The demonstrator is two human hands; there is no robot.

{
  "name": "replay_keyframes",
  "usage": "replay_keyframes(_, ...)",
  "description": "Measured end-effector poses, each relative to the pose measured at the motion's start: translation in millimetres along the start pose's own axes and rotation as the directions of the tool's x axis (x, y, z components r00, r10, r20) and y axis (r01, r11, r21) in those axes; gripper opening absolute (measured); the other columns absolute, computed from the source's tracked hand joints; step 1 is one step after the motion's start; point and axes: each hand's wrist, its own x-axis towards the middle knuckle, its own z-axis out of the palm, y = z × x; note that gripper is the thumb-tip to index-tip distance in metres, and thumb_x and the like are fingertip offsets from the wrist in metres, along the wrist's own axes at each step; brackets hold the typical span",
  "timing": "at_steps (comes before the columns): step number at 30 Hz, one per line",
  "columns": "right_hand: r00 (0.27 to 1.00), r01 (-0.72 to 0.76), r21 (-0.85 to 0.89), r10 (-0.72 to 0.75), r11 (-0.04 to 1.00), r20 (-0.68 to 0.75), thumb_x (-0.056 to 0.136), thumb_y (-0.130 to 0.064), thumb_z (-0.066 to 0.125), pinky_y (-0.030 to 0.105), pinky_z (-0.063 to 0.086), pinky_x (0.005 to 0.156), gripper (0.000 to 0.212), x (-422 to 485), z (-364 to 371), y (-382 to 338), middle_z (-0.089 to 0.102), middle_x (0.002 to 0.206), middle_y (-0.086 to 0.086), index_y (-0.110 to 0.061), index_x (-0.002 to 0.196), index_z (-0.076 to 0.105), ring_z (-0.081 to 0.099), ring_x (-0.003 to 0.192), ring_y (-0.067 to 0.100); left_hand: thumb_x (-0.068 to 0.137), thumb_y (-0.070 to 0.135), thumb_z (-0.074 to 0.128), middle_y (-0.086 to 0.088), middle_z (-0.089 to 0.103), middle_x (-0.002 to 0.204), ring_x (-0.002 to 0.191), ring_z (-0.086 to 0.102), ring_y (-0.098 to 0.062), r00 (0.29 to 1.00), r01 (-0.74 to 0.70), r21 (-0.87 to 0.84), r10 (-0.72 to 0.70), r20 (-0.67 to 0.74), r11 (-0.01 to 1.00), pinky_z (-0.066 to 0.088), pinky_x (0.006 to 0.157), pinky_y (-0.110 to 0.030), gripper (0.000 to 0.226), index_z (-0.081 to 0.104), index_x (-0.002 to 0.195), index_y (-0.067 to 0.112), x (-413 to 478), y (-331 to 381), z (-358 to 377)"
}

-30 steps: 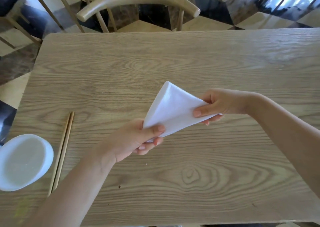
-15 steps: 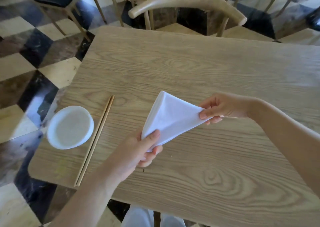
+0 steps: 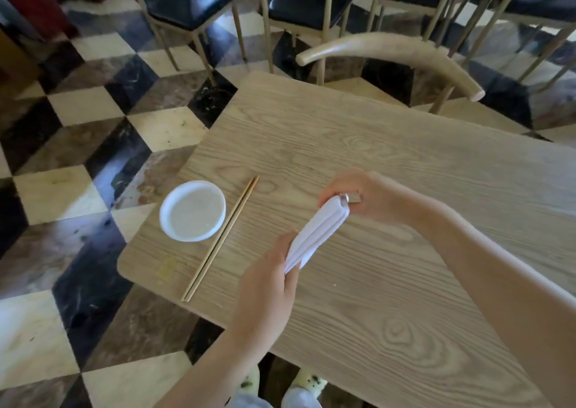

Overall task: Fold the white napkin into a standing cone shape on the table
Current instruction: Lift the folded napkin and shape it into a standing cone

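The white napkin (image 3: 316, 231) is held above the wooden table (image 3: 420, 252) as a narrow folded strip, seen edge-on, slanting from lower left to upper right. My left hand (image 3: 268, 286) grips its lower end, thumb side against the cloth. My right hand (image 3: 364, 197) pinches the upper end from above, fingers curled over the tip. Both hands hold it in the air, a little off the tabletop.
A white round dish (image 3: 192, 210) sits near the table's left edge. A pair of wooden chopsticks (image 3: 221, 239) lies just right of it. A wooden chair back (image 3: 389, 49) stands at the far side, more chairs behind. Checkered floor lies to the left.
The napkin has turned from a broad open triangle into a narrow flattened strip seen edge-on. Both hands have kept their grip. The view has swung left, showing more floor.
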Motion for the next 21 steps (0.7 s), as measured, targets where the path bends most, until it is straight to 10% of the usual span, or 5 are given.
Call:
replay_keyframes(9,0.997,-0.013,-0.108,0.005,0.994,-0.072,0.071,0.011,0.058,0.005,0.028,0.077,0.032,45,40,-16,0.069,0.097,0.006,-0.011,0.090,0.073,0.055,0.097,0.022,0.079,-0.004,0.062,0.003,0.050,0.086,0.065,0.045,-0.007,0.992,0.040,0.137,-0.024,-0.121,0.990,0.027,0.051,-0.005,0.020,0.054,0.091,0.010,-16,-56,16)
replay_keyframes(17,0.988,-0.091,-0.155,0.070,0.984,-0.136,0.076,0.000,0.062,0.044,0.040,0.095,0.028,79,88,-20,0.062,0.109,0.002,-0.023,0.088,0.075,0.048,0.108,0.029,0.071,0.002,0.074,-0.006,0.059,0.085,0.077,0.056,-0.020,0.989,0.080,0.300,-0.038,-0.142,0.951,0.051,0.061,-0.027,0.030,0.062,0.098,0.008,-25,-98,20)
replay_keyframes(21,0.984,-0.163,-0.155,0.148,0.974,-0.103,0.078,-0.004,0.063,0.041,0.040,0.096,0.026,91,98,-20,0.057,0.110,0.002,-0.025,0.088,0.074,0.044,0.110,0.025,0.064,0.001,0.079,-0.004,0.059,0.078,0.071,0.056,-0.018,0.990,0.076,0.310,-0.033,-0.140,0.948,0.048,0.060,-0.025,0.032,0.063,0.091,0.007,-22,-110,20)
